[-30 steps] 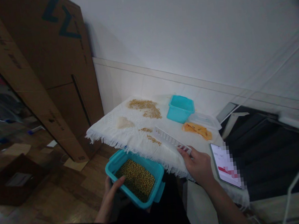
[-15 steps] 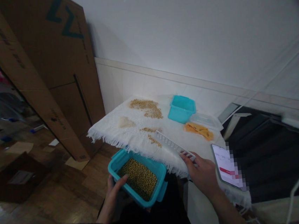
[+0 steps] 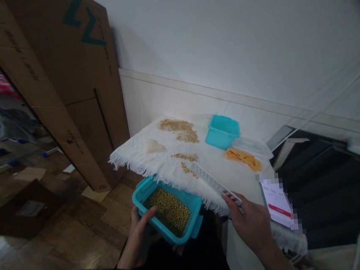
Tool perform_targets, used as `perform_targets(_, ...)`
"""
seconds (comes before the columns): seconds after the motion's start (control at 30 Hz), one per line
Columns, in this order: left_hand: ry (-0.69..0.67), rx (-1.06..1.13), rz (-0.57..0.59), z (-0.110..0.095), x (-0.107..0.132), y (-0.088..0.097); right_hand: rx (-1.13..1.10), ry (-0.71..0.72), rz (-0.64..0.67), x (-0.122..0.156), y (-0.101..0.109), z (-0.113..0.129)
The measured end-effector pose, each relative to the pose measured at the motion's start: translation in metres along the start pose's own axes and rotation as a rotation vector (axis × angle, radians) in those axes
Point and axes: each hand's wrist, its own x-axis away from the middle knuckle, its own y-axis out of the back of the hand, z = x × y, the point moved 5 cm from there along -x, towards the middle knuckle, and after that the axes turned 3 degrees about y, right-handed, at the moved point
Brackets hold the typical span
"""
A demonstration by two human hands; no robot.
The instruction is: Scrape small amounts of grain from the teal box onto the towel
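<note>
My left hand [image 3: 139, 227] grips the near left side of a teal plastic container [image 3: 191, 201], its thumb over the rim. Yellowish soybeans [image 3: 171, 208] lie inside it. The container is held just below the fringed edge of a white cloth [image 3: 131, 156]. In my right hand [image 3: 251, 218] is a long white plastic tray [image 3: 211, 180] with a row of small slots, pinched by its near end. The tray slants over the cloth, its far end beside a small scatter of soybeans [image 3: 188, 168]. A larger spread of soybeans [image 3: 181, 128] lies farther back.
A second teal container [image 3: 222, 133] stands near the wall, with a clear lid [image 3: 256, 146] and an orange cloth [image 3: 242, 158] beside it. A whitish heap [image 3: 154, 147] sits at left. A phone [image 3: 277, 202] lies at right. A tall cardboard box [image 3: 81, 98] flanks the table.
The view has shifted slightly, moving the scene a little right. The tray's far end is slightly lower and nearer me. Both hands keep their holds.
</note>
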Motion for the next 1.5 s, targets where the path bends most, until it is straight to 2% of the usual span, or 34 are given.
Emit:
perform_targets(0.2,0.012,-0.031,-0.01,0.003,-0.005,0.004,-0.076,0.092,-0.019,0.002,0.006,0.02)
perform_targets(0.4,0.009,-0.02,-0.02,0.005,-0.009,0.005,-0.198,0.075,0.058,0.004,0.008,0.038)
perform_targets(0.53,0.019,-0.033,-0.045,0.005,-0.012,0.007,-0.131,-0.058,0.005,-0.005,-0.004,0.015)
perform_targets(0.67,0.007,-0.067,-0.068,0.002,-0.013,0.011,-0.174,-0.205,-0.021,-0.021,-0.034,-0.022)
perform_targets(0.73,0.005,-0.063,-0.059,0.0,-0.013,0.011,-0.222,-0.22,0.006,-0.028,-0.048,-0.031)
perform_targets(0.83,-0.009,-0.049,-0.05,-0.002,-0.011,0.013,-0.275,-0.183,0.036,-0.031,-0.058,-0.03)
perform_targets(1.1,0.025,-0.069,-0.055,-0.004,-0.007,0.014,-0.18,-0.17,0.04,-0.018,-0.042,-0.025)
perform_targets(1.5,-0.022,-0.038,-0.029,-0.006,0.0,0.01,-0.121,-0.008,0.042,-0.012,-0.021,0.001)
